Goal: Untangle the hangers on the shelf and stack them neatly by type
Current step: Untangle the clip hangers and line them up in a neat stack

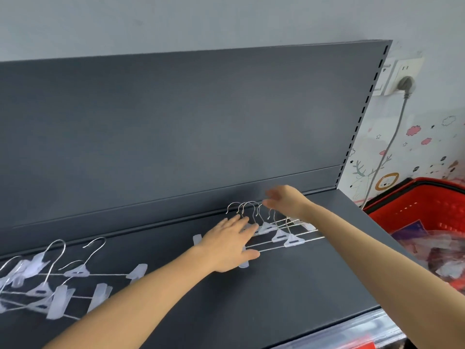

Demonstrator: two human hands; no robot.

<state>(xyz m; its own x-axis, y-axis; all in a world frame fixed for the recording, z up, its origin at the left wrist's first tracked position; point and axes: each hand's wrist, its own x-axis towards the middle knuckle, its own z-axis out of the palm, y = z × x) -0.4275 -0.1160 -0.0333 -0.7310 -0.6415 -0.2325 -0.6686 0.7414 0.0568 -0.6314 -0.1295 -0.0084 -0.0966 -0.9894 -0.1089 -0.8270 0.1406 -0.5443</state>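
Note:
On the dark grey shelf [289, 293] lie clip hangers with metal hooks, thin metal bars and translucent plastic clips. A row of several hangers [279, 234] lies overlapped at the middle right, hooks toward the back wall. My left hand [230, 244] rests flat on the left ends of their bars, fingers spread. My right hand [283, 199] hovers over the hooks near the back panel, blurred, fingers apart and holding nothing. A looser tangle of hangers [47, 280] lies at the far left of the shelf.
The shelf's tall dark back panel [188, 122] rises behind the hangers. A red plastic basket [432, 210] with packaged goods stands to the right of the shelf. A wall socket [400, 76] with a plug and grey cable is above it.

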